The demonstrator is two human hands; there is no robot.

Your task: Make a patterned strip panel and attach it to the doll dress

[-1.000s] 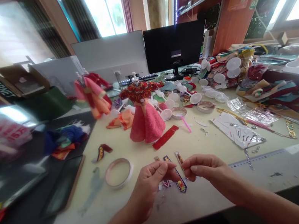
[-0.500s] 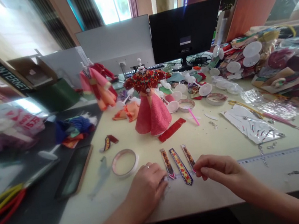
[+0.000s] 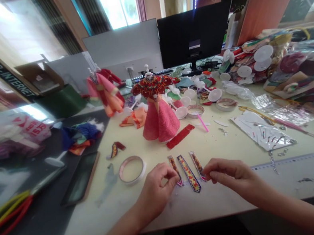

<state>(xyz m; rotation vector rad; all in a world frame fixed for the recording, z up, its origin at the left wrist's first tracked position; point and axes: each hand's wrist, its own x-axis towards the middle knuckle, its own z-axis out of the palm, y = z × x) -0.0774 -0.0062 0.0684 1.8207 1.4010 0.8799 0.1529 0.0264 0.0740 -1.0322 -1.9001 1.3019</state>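
Three patterned strips lie side by side on the pale table: a left strip [image 3: 174,168], a wider middle strip [image 3: 189,173] with a pointed lower end, and a right strip [image 3: 196,164]. My left hand [image 3: 160,185] is closed in a pinch beside the lower end of the left strip. At the lower end of the right strip, my right hand [image 3: 230,171] pinches too; what sits between either hand's fingertips is too small to name. Behind the strips stands a small dress form [image 3: 159,119] in a red patterned collar and pink skirt, with a red strip [image 3: 180,136] at its foot.
A tape roll [image 3: 131,169] and a phone [image 3: 80,178] lie to the left, with red and yellow scissors [image 3: 8,216] farther out. On the right are a ruler [image 3: 286,162] and a white card [image 3: 262,130] with small pieces. Two monitors [image 3: 195,35] stand behind.
My left hand has lifted from lying on the table and curled into a pinch by the left strip. My right hand has barely moved. The view has shifted slightly.
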